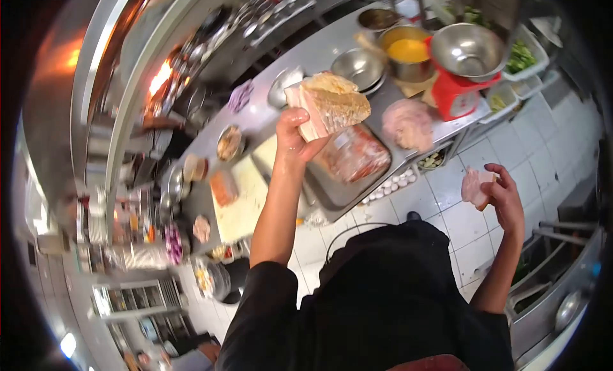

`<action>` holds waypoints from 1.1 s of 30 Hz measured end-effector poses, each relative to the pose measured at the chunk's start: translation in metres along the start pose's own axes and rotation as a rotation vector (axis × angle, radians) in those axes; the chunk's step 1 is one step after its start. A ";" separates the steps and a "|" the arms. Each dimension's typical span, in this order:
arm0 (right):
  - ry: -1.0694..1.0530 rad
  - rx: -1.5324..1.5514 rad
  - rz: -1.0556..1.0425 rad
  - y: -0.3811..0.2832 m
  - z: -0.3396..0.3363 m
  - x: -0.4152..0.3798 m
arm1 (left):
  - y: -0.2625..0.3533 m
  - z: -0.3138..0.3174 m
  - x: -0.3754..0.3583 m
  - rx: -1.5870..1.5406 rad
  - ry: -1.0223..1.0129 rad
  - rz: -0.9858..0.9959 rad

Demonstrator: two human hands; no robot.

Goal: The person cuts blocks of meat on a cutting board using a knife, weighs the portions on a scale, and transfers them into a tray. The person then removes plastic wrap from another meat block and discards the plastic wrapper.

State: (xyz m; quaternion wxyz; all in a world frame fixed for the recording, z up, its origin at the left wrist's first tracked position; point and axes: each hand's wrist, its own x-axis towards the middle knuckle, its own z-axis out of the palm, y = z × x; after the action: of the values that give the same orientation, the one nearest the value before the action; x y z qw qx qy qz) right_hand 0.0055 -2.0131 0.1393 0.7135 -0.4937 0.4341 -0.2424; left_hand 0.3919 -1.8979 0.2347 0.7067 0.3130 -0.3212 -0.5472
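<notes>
Two bare hands, both occupied, above and beside a crowded metal desk [265,101] in a kitchen.

Item 1: left hand [294,133], centre of the frame, raised over the desk; fingers clamped on a thick slab of meat [337,106], thumb on the near edge (the other fingers are mostly hidden by the slab). The slab shows pale layers at its left end and a yellowish-brown face at the right.

Item 2: right hand [504,195], right of the frame, over the white tiled floor [463,230]; fingers closed on a small pink piece of meat [474,187], well apart from the slab.

Item 3: metal tray [333,197], below the slab in the frame, carrying a large reddish wrapped piece [355,157].

Item 4: pale cutting board [248,208], left of the tray, with an orange-pink block [223,188] on its left part.

Item 5: pale pink mound [407,125], right of the tray.

Item 6: red scale [456,96], upper right, bearing a steel bowl [467,50].

Item 7: pot [410,71] with bright yellow contents, just left of the scale.

Item 8: open flame [161,78], upper left.
</notes>
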 end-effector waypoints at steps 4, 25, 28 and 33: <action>-0.168 -0.104 -0.013 -0.023 0.052 0.007 | 0.020 -0.058 -0.106 0.100 0.338 0.140; -0.870 -1.222 -0.318 0.085 0.604 0.012 | 0.022 -0.187 -0.470 0.073 1.120 0.392; -0.800 -1.296 -0.399 0.107 0.625 0.013 | 0.029 -0.185 -0.464 0.063 1.113 0.384; -0.558 -1.174 -0.475 0.104 0.572 0.018 | 0.029 -0.187 -0.456 -0.011 1.014 0.329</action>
State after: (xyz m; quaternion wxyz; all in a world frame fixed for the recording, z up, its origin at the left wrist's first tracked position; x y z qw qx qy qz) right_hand 0.4969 -1.7034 0.1151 0.3407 -0.9238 0.1737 0.0194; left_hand 0.4689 -1.4306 0.0955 0.8514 0.4799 0.0190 -0.2109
